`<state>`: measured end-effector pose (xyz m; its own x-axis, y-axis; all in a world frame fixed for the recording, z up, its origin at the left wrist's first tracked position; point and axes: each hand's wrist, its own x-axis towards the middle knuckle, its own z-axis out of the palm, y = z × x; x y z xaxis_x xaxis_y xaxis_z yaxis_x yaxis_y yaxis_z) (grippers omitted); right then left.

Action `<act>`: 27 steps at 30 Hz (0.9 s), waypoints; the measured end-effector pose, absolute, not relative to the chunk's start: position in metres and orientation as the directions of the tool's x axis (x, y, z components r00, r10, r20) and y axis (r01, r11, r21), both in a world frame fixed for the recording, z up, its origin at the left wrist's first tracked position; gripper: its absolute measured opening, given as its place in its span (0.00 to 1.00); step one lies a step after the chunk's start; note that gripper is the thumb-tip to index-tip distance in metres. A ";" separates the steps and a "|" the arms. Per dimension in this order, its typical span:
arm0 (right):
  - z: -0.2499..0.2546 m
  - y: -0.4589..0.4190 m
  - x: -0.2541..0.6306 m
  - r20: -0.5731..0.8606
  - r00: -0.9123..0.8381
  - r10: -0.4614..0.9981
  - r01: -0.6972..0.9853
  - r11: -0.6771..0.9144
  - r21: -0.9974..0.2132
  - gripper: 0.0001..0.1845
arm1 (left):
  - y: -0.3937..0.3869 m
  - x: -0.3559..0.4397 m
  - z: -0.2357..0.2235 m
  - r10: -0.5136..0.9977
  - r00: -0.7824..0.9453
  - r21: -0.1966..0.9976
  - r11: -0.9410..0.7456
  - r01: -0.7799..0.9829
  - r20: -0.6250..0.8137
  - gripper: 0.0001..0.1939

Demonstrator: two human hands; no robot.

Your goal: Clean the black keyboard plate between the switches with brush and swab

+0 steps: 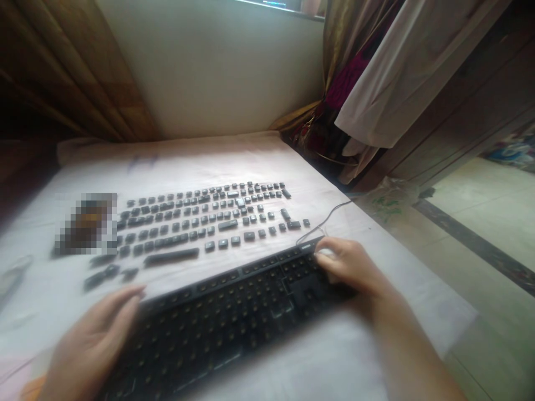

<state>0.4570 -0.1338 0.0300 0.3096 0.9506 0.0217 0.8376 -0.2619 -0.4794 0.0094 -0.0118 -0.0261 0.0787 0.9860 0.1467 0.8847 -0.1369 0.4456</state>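
A black computer keyboard (225, 317) with its keycaps off lies slanted in front of me, its bare key posts showing. At its left end, my left hand (94, 334) is closed on the edge, with part of the grip hidden and blurred. My right hand (351, 264) is at the far right corner, fingers bent around a small white wad, perhaps cloth or tissue, pressed against the keyboard. Beyond the keyboard, loose black keycaps (223, 243) lie in rows like a keyboard layout. The long space bar keycap (171, 256) is in the nearest row.
The pale cloth-covered surface (317, 189) has a thin cable (324, 216) running off its right side. A pixelated dark object (86, 224) lies left of the keycaps. Curtains (121, 83) hang behind; a white hanging cloth (384, 94) and tiled floor (463, 223) are to the right.
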 end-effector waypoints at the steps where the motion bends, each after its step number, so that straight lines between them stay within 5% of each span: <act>1: 0.031 -0.134 0.457 0.015 0.310 0.951 0.838 -0.266 -0.477 0.10 | -0.012 0.011 -0.023 0.993 0.061 0.476 -0.100 0.874 0.096 0.24; 5: 0.032 -0.134 0.458 0.016 0.299 0.954 0.847 -0.257 -0.466 0.10 | -0.012 0.017 -0.015 1.000 0.026 0.537 -0.027 0.843 0.010 0.26; 27: 0.029 -0.135 0.458 0.047 0.297 0.954 0.830 -0.233 -0.507 0.09 | -0.016 0.024 -0.009 0.997 0.046 0.556 -0.073 0.828 0.063 0.26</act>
<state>0.4581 -0.1354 0.0293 0.2966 0.9538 0.0473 0.8300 -0.2330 -0.5068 0.0239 -0.0156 -0.0093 0.0459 0.9969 0.0632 0.8282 -0.0733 0.5555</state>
